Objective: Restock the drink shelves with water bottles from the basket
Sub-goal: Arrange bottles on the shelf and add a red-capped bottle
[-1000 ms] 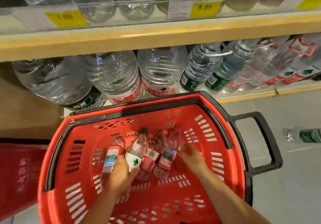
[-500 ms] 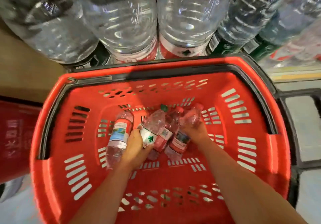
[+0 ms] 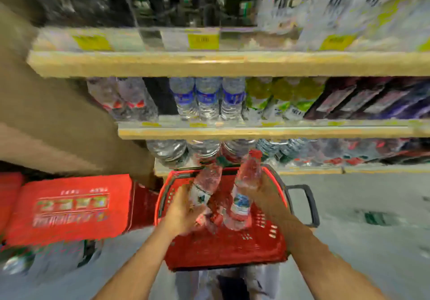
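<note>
The drink shelves (image 3: 232, 63) are spread across the upper half of the frame, above and beyond the red basket (image 3: 223, 250) at lower centre. Over the basket, water bottles (image 3: 244, 188) are held with caps tilted up toward the shelves. The left hand (image 3: 183, 211) is closed on some, the right hand (image 3: 263, 195) on one. Both hands appear equally near.

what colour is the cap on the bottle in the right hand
Red, on the clear plastic bottle in the right hand; head view.
</note>
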Demonstrator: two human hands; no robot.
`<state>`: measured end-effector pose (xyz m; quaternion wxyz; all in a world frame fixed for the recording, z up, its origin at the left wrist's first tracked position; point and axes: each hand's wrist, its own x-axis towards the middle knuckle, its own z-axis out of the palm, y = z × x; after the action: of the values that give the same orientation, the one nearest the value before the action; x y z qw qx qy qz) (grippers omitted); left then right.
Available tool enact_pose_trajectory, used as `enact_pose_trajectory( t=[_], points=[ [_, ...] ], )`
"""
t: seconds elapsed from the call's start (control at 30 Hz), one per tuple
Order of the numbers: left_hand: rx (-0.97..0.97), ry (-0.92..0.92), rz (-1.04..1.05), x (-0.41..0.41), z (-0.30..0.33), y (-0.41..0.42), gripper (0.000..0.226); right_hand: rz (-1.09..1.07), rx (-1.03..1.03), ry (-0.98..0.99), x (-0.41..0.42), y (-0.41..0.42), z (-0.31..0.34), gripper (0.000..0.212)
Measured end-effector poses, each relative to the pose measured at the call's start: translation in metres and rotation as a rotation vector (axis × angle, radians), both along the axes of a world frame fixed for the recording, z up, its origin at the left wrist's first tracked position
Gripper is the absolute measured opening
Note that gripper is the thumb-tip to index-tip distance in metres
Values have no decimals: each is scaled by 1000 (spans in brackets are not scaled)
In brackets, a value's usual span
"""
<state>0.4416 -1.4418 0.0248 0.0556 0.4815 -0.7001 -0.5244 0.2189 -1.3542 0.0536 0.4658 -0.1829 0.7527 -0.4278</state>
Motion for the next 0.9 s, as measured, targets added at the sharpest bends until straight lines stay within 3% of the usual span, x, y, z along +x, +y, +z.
enact_pose_trajectory(
  t=[0.1, 0.2, 0.47, 0.73, 0.9],
  points=[
    [19, 19, 107, 4, 84, -9, 48, 32, -61, 5, 4, -14, 93, 19],
    [-66, 106, 211, 4, 153, -17, 47, 42, -149, -2, 3, -25, 161, 41],
    [-402, 318, 263, 2, 327, -38, 43, 160, -348, 133, 0, -45, 320, 66],
    [-634, 490, 319, 7, 482, -67, 57, 195, -545, 273, 9, -51, 460, 43],
    [-771, 672, 303, 14, 569, -91, 51, 221, -676, 396, 28, -65, 547, 38]
  ],
)
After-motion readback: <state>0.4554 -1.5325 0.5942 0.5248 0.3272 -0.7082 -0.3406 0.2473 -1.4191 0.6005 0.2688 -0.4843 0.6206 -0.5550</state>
